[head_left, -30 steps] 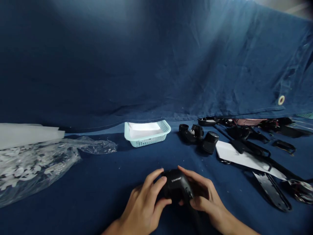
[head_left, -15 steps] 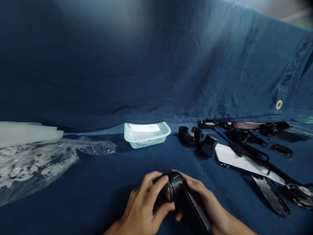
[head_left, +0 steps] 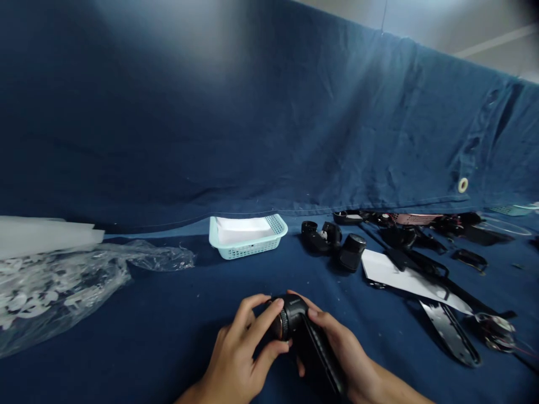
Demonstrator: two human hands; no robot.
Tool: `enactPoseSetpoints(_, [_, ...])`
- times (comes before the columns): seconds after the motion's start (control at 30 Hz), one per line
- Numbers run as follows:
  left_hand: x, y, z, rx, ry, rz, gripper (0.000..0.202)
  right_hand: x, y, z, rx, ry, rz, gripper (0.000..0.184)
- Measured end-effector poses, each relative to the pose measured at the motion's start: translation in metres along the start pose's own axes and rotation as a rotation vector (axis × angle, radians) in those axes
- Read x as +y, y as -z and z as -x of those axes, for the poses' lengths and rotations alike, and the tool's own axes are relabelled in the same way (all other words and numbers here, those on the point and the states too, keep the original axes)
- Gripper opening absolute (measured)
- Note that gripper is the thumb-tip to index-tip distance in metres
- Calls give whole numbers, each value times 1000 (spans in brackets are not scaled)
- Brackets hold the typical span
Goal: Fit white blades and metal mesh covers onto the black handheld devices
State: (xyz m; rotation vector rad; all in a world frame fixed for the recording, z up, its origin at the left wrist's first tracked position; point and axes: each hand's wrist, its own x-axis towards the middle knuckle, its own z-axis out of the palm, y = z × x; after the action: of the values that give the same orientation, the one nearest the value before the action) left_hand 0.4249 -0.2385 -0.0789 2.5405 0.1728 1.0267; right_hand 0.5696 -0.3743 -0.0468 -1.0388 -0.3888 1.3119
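A black handheld device [head_left: 316,350] with a long body and a round ribbed head is held between both hands in the lower middle of the head view. My left hand [head_left: 238,348] is closed around the ribbed ring [head_left: 283,325] at the device's head, fingertips on top and thumb below. Wrapped along the far right side of the body is my right hand [head_left: 343,342], its thumb pressed near the bend. The lower end of the device runs down toward the bottom edge, partly hidden by the right hand.
A light-blue basket [head_left: 248,251] with white sheets stands ahead. To the left lies a clear bag of white parts [head_left: 46,292]. On the right are black housings [head_left: 352,252], a white sheet [head_left: 404,278], a long black shell [head_left: 452,332] and other loose parts. A blue cloth [head_left: 252,123] hangs behind.
My head view has turned slightly right, so everything sits a little further left. Both hands keep their hold on the black device, with little visible change in grip.
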Motion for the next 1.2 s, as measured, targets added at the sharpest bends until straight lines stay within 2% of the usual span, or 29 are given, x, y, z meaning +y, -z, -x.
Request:
enactPoseSetpoints(0.37, [0, -3, 4, -8, -1, -61, 43, -2, 3, 1, -10, 35, -25, 75])
enactPoseSetpoints(0.47, [3, -1, 1, -26, 68, 38, 43, -1, 5, -1, -51, 24, -42, 66])
enactPoseSetpoints(0.57, [8, 2, -5, -48, 113, 123, 46, 5, 10, -7, -151, -32, -77, 54])
enactPoseSetpoints(0.67, [12, 6, -9, 3, 47, 75, 47, 16, 19, -12, -282, -155, -107, 61])
enactPoseSetpoints(0.77, [14, 8, -8, 74, -38, -25, 49, 26, 28, -14, -340, -243, -123, 67])
enactPoseSetpoints(0.87, [12, 10, -7, 113, -149, -162, 60, 30, 31, -12, -346, -253, -151, 65])
enactPoseSetpoints(1.0, [3, 16, -13, 115, -309, -277, 75, 26, 27, -8, -362, -176, -177, 57])
enactPoseSetpoints(1.1, [-4, 18, -18, 119, -381, -308, 64, 23, 26, -5, -378, -154, -144, 59])
enactPoseSetpoints(1.2, [-7, 18, -20, 131, -382, -315, 52, 20, 25, -1, -442, -174, -101, 69])
